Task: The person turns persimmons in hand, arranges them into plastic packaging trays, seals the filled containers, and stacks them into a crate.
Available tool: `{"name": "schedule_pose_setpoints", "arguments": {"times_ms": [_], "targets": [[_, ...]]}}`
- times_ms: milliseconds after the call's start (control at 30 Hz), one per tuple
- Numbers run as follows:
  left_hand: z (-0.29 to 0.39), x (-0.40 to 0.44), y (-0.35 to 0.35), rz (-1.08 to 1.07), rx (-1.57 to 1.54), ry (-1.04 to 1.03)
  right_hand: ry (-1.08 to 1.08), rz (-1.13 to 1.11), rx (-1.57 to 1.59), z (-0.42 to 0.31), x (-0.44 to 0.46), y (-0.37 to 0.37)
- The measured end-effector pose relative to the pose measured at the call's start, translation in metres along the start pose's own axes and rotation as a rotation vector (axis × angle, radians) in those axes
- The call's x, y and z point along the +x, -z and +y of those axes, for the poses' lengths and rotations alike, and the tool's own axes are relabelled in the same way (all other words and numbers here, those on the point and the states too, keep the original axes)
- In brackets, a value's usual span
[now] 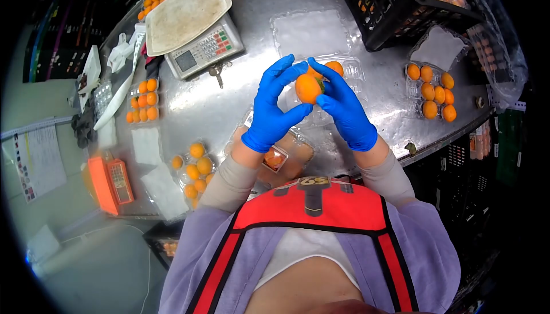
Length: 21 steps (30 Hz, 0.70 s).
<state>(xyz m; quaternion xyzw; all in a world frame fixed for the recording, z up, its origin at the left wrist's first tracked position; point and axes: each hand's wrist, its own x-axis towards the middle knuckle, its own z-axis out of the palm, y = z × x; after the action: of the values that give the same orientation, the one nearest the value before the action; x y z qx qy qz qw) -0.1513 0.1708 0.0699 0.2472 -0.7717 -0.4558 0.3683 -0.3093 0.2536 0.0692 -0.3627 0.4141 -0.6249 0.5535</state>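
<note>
In bright blue gloves, my left hand (pixel 274 108) and my right hand (pixel 346 108) meet over the middle of the metal table. Between their fingertips is a round orange fruit (pixel 308 89), with a bit of green showing at its right side. Both hands have fingers curved around it, thumbs on the near side. Part of another orange fruit (pixel 314 73) shows just behind, partly hidden by the fingers. A further orange fruit (pixel 334 69) lies beyond my right hand, by a clear plastic punnet (pixel 356 73) that is largely covered by the hands.
A weighing scale (pixel 203 49) with a tray on top stands at back left. Filled fruit punnets sit left (pixel 143 101), near left (pixel 197 168) and right (pixel 432 91). A black crate (pixel 389 13) occupies the back right. An orange device (pixel 110 185) is at the left edge.
</note>
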Motion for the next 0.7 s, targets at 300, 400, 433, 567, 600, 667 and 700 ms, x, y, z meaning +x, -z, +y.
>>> {"name": "schedule_pose_setpoints", "arguments": {"times_ms": [300, 400, 433, 567, 600, 667, 700], "targets": [[-0.009, -0.008, -0.006, -0.027, -0.711, 0.386, 0.341, 0.125, -0.376, 0.013, 0.005, -0.007], [-0.013, -0.009, -0.003, -0.074, -0.891, 0.506, 0.428, 0.137, -0.428, 0.010, 0.006, -0.010], [-0.014, -0.009, -0.002, -0.108, -0.964, 0.527, 0.455, 0.131, -0.485, 0.010, 0.007, -0.010], [-0.018, -0.011, -0.003, -0.083, -0.948, 0.569, 0.517, 0.106, -0.551, 0.011, 0.007, -0.013], [-0.017, -0.011, -0.002, -0.096, -0.970, 0.573, 0.533, 0.113, -0.592, 0.013, 0.007, -0.013], [-0.016, -0.011, -0.001, -0.108, -0.992, 0.578, 0.548, 0.120, -0.633, 0.015, 0.006, -0.013], [-0.017, -0.011, -0.002, -0.112, -1.003, 0.510, 0.549, 0.116, -0.650, 0.015, 0.005, -0.013]]}}
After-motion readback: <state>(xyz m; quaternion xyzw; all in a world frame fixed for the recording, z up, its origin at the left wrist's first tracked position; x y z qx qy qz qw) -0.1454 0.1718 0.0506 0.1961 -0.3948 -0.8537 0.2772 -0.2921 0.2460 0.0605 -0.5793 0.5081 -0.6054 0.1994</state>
